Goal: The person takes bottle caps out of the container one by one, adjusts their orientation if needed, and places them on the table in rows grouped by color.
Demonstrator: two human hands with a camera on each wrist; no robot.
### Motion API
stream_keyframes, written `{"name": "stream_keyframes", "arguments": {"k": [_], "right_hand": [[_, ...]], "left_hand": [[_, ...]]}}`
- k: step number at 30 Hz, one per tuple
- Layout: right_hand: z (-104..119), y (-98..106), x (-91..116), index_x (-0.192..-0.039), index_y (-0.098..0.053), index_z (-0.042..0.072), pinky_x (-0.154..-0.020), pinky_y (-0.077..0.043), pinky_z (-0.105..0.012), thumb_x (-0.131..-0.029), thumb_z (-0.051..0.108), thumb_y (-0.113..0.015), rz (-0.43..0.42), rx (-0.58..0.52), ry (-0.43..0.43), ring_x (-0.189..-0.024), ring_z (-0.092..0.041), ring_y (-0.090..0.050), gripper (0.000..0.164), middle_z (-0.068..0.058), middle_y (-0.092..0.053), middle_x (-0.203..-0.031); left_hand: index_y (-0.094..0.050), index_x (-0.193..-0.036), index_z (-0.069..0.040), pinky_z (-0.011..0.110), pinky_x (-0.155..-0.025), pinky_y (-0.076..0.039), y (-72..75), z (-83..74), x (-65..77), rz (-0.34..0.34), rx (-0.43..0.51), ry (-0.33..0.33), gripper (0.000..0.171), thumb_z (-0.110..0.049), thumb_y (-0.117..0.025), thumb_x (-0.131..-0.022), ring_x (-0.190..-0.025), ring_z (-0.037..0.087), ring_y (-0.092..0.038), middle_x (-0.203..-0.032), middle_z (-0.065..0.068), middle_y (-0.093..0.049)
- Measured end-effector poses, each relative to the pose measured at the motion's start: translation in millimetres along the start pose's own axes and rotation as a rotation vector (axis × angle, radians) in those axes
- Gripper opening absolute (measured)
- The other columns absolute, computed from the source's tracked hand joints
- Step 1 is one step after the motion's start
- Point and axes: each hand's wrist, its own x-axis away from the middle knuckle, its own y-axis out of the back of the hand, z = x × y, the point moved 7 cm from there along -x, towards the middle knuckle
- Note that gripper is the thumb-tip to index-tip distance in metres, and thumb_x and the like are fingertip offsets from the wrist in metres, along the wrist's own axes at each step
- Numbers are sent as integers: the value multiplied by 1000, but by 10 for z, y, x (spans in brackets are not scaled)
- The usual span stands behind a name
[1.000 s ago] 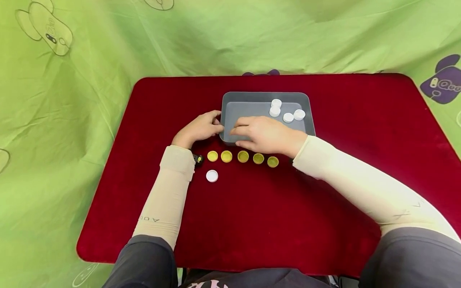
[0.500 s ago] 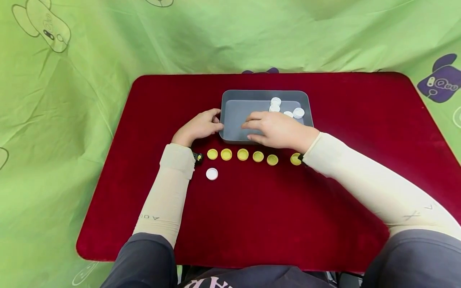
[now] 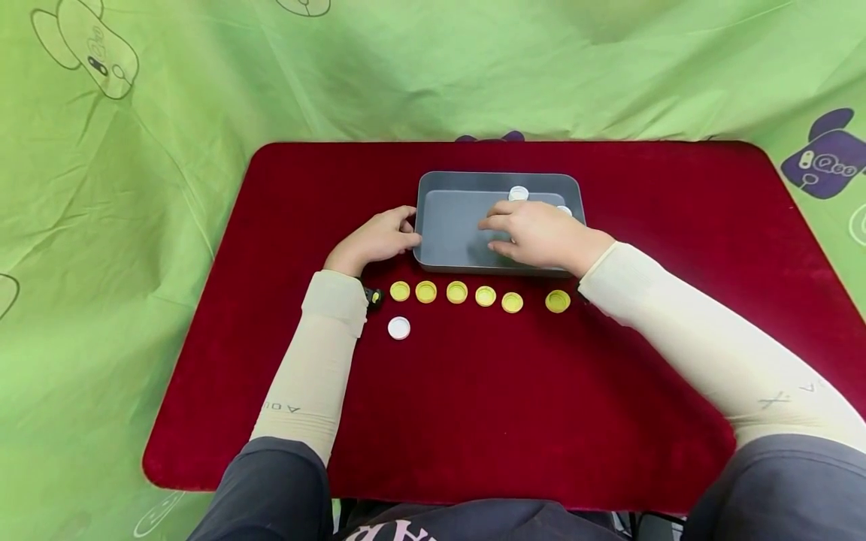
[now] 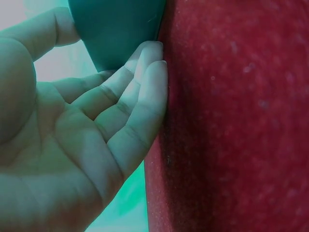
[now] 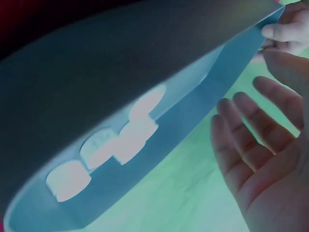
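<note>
"What's the right hand (image 3: pixel 537 231) at?"

"Hanging over the grey tray (image 3: pixel 449 218), fingers loose and apart, empty."

"And the left hand (image 3: pixel 374 240)?"

"At the tray's left end, thumb and fingertips spread, touching it."

"So where are the white caps (image 3: pixel 518 193)?"

"In the tray's right part, beneath and just past the right hand. One shows beyond the knuckles; another only peeks out behind the hand."

"More under there?"

"From the right wrist you see a cluster, but glare washes the edges together; I couldn't count them surely."

"The yellow caps (image 3: pixel 457 292)?"

"Six in a row on the red surface (image 3: pixel 507 406), between tray and person, the rightmost a bit apart, near the right sleeve (image 3: pixel 704 346). A lone white cap (image 3: pixel 399 328) lies nearer the person, by the row's left end."

"And that dark thing (image 3: pixel 373 298) beside the left sleeve (image 3: pixel 311 353)?"

"Too small to make out. Lettering on the shirt (image 3: pixel 514 518) is cut off too, with green cloth (image 3: pixel 203 75) behind everything."
</note>
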Motion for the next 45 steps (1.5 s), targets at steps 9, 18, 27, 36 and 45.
{"name": "stream_keyframes", "arguments": {"k": [9, 18, 27, 36, 45], "right_hand": [[-260, -73, 69, -126, -64, 4, -96, -44, -50, -87, 16, -70, 102, 48, -84, -114, -34, -55, 42, -15, -58, -123], [-433, -117, 142, -120, -67, 5, -95, -43, -49, -85, 10, -69, 103, 72, -106, -111, -31, -55, 36, -13, -60, -117], [-494, -228, 173, -118, -67, 5, -92, -46, -47, -82, 5, -73, 119, 70, -104, -110, -30, -57, 37, -14, -59, -117], [-513, -215, 167, -117, -69, 5, -93, -46, -48, -79, 6, -76, 104, 61, -70, -110, -31, -57, 39, -13, -61, -115], [-504, -239, 125, -114, -71, 8, -93, -46, -46, -81, 7, -75, 130, 31, -74, -109, -30, -58, 33, -11, -64, -112]], "left_hand": [[-37, -147, -4, 32, -73, -47, -9, -34, -20, -1, -10, 4, 62, -16, -56, -89, -80, 23, -60, -99, 9, -62], [-37, -147, -5, 32, -74, -48, -8, -27, -12, -7, -3, 10, 63, -16, -58, -89, -81, 23, -61, -100, 10, -62], [-38, -147, -4, 33, -76, -49, -6, 13, 24, 0, 3, 20, 64, -17, -60, -88, -83, 23, -62, -101, 11, -62], [-38, -147, -4, 33, -77, -51, -34, -9, 12, -1, 30, 12, 64, -16, -61, -88, -83, 23, -63, -101, 12, -63], [-38, -147, -4, 33, -77, -51, -20, -2, 3, 2, 28, 13, 64, -16, -61, -88, -83, 23, -63, -101, 12, -63]]}}
